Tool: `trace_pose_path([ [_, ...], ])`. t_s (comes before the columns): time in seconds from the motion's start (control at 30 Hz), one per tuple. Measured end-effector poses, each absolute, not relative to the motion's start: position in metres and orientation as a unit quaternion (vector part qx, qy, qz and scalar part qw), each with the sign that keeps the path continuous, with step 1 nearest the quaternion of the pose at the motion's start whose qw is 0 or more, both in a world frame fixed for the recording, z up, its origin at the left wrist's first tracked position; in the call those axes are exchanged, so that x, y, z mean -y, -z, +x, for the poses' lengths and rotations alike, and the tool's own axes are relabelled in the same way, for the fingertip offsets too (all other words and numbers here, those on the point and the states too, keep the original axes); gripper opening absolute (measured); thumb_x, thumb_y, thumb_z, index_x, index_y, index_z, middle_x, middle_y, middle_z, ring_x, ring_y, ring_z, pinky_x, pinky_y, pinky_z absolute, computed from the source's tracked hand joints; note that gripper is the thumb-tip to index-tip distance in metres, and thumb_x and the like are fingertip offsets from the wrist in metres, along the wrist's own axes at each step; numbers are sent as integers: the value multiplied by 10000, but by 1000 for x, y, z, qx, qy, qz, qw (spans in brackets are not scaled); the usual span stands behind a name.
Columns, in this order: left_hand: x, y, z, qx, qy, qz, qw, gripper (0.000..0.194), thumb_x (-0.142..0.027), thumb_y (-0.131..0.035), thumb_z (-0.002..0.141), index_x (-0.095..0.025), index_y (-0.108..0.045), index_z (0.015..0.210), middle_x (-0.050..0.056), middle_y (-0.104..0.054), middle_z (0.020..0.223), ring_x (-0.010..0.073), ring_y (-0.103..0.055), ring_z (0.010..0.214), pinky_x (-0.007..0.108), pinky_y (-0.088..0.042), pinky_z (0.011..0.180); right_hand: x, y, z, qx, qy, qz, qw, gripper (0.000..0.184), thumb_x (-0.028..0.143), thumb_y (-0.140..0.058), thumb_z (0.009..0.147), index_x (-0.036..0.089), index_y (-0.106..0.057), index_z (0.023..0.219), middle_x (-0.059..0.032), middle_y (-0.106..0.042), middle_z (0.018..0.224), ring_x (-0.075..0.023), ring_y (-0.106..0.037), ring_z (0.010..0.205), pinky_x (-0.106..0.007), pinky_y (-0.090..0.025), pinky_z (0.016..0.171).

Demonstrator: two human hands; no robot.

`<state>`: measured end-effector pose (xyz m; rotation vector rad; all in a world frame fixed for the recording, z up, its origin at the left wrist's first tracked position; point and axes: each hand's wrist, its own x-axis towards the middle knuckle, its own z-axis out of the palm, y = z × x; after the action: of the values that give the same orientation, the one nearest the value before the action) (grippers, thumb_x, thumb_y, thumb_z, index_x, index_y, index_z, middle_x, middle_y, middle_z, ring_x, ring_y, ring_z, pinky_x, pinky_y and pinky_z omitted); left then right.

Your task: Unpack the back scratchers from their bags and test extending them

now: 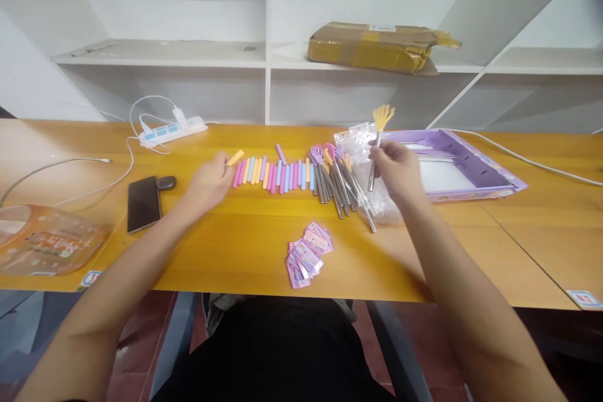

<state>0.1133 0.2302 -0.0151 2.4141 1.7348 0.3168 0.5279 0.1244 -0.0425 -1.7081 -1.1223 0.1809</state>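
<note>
Between the fingertips of my left hand (210,181) is a yellow handle tube (235,157), over the left end of a row of pink, blue, yellow and purple tubes (273,177). My right hand (396,166) is closed around the metal rod of a back scratcher (383,118), its yellow hand-shaped head pointing up. Left of that hand lies a pile of back scratchers (335,182) with purple, yellow and pink heads and bare metal rods. Clear plastic bags (384,206) lie beneath my right hand. Printed cards (307,256) are fanned out near the front edge.
A purple tray box (485,173) stands on the right. To the left are a phone (144,204), a black mouse (166,183), a power strip (174,131) with cables and an orange see-through bag (51,240). A taped parcel (372,47) sits on the shelf.
</note>
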Motion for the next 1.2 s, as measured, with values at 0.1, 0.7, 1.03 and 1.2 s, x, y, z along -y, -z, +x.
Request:
trace_pose_path([
  [0.1,-166,13,113,-497,-99,851,137,278,-361,-408,1116,-246,-609,1269,43,-701,828,269,-645,688,371,-395,658,-84,23,500,474,-236,-579,620,284,503,-736,1015,227,-707,955,-2,-645,756,-121,-541,530,-282,-467,532],
  [0.7,-72,105,79,-361,-253,808,392,343,-470,-498,1155,-266,-729,1306,55,-803,1213,233,-753,1069,353,-579,976,13,113,382,298,-448,-452,711,368,588,-692,1029,241,-691,907,27,-575,601,-148,-500,509,-287,-454,528],
  [1.03,-74,102,81,-321,-217,834,393,332,-461,-498,1160,-278,-746,1284,55,-803,1186,224,-748,1071,342,-578,955,17,111,378,318,-435,-475,696,406,614,-683,1023,220,-748,947,-17,-704,697,-151,-514,510,-307,-431,528],
  [1.2,-74,101,80,-323,-217,837,385,325,-430,-499,1166,-282,-766,1275,45,-808,1189,221,-752,1081,345,-584,977,19,113,374,326,-430,-478,694,418,630,-718,1009,221,-779,948,-21,-711,710,-152,-511,505,-317,-426,518],
])
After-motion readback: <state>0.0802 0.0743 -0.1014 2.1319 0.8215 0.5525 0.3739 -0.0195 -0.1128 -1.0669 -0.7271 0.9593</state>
